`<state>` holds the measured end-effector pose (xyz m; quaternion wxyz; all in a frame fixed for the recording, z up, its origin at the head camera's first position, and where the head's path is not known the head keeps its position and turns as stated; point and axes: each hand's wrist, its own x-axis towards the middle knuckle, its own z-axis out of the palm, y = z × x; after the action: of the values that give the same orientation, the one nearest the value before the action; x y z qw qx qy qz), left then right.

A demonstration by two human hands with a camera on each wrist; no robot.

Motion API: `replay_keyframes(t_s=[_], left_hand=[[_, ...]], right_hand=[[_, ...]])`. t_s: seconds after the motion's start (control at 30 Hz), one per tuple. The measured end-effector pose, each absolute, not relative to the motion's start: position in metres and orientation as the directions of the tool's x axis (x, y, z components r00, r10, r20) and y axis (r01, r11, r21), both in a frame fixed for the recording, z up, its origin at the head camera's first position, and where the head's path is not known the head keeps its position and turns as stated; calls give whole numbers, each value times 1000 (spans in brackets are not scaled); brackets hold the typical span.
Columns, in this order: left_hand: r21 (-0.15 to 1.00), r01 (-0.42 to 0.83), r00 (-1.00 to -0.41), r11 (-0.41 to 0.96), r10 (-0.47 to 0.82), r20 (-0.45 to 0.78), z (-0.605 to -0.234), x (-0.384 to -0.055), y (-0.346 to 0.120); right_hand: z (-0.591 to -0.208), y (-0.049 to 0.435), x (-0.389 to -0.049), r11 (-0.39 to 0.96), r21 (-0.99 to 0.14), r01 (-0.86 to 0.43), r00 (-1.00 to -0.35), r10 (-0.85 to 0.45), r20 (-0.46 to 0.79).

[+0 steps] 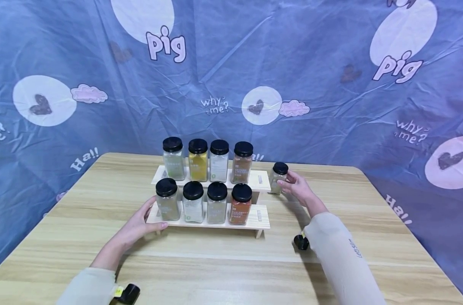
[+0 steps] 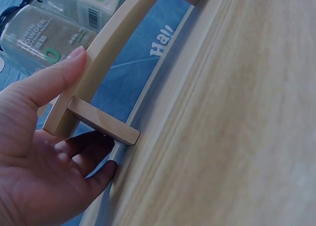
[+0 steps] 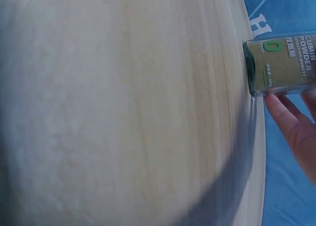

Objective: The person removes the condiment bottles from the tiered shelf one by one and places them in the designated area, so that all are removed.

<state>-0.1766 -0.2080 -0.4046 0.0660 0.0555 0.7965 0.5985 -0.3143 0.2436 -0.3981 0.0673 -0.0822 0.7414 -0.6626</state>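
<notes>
My left hand [image 1: 140, 221] grips the left end of a two-tier wooden spice rack [image 1: 260, 215]. In the left wrist view its thumb [image 2: 74, 68] lies along the lower shelf's edge, with the other fingers curled beneath, near the rack's leg [image 2: 103, 120]. To the right of the rack, my right hand [image 1: 301, 190] holds a black-lidded glass spice jar [image 1: 278, 183] between thumb and fingers. The right wrist view shows that jar labelled cumin powder, its base close to the table. Several similar jars stand upright in two rows on the rack, including a yellow-filled one [image 1: 198, 166] and a red-orange one [image 1: 240, 212].
The rack stands on a wood-grain table [image 1: 216, 271]. A blue printed cloth [image 1: 224, 51] hangs behind the table's back edge. Black wrist cameras sit at the left sleeve [image 1: 90, 288] and right sleeve [image 1: 338, 254].
</notes>
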Motion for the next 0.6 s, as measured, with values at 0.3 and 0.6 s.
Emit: replay_keyframes(t_s=[0.3, 0.6], left_hand=[[964, 19, -985, 266, 170, -27, -404, -176, -209], [960, 6, -985, 281, 168, -43, -404, -175, -208]], right_hand=[[-382, 237, -307, 171, -984, -56, -978, -209, 20], [-394, 259, -319, 121, -981, -150, -955, -276, 111]])
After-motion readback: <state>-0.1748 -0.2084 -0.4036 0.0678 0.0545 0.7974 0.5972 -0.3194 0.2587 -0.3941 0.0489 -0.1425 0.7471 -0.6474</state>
